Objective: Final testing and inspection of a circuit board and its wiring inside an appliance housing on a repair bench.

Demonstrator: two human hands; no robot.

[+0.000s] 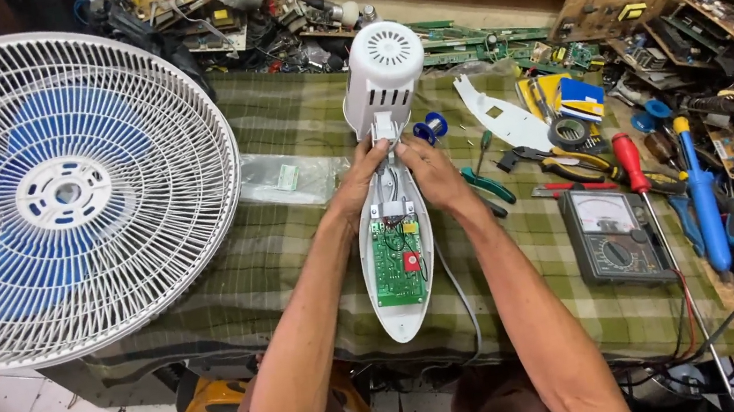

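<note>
A white fan body lies on the checked cloth, its round motor housing (384, 67) at the far end and its open neck shell (399, 263) pointing toward me. Inside the shell sits a green circuit board (397, 263) with wires above it. My left hand (359, 181) grips the left side of the neck just below the housing. My right hand (432, 174) holds the right side, fingers at the joint. The fan's white grille with blue blades (63, 194) stands to the left.
A clear plastic bag (288, 179) lies left of the hands. To the right are a white cover plate (506, 117), green-handled pliers (487, 185), a red screwdriver (631, 162), a multimeter (612, 235), a blue tool (701, 195) and tape (570, 130). Circuit boards clutter the back.
</note>
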